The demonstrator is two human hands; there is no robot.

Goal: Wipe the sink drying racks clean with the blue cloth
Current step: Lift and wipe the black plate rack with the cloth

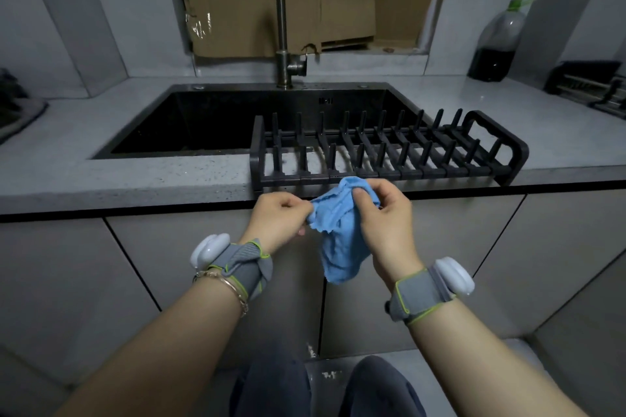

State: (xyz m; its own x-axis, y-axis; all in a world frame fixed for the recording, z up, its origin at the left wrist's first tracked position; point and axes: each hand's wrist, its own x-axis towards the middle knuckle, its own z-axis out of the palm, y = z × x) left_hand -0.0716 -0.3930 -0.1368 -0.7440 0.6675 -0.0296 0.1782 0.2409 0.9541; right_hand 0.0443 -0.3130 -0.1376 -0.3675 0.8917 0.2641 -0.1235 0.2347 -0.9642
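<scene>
Both hands (281,217) (386,223) pinch crumpled blue cloth (342,240) before slotted black rack (389,149).

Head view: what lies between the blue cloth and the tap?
The black drying rack, then the dark sink behind it, between cloth and tap. Head view shows it.

Grey speckled countertop (135,173) runs L to R w/ a dark sink (189,125) sunk into it, and a faucet (281,20) stands on the back strip behind the basin. Black drying rack (386,159) w/ upright pegs sits over the R end of the sink, front edge on the front counter strip & R handle end on the counter beside the basin. Back R: plastic bottle (496,44) of dark liquid, upright, near the wall; far R a second black rack (589,85), partly out of frame; far L a dark grey mat-like item (17,112), cut off, can't tell what.
</scene>
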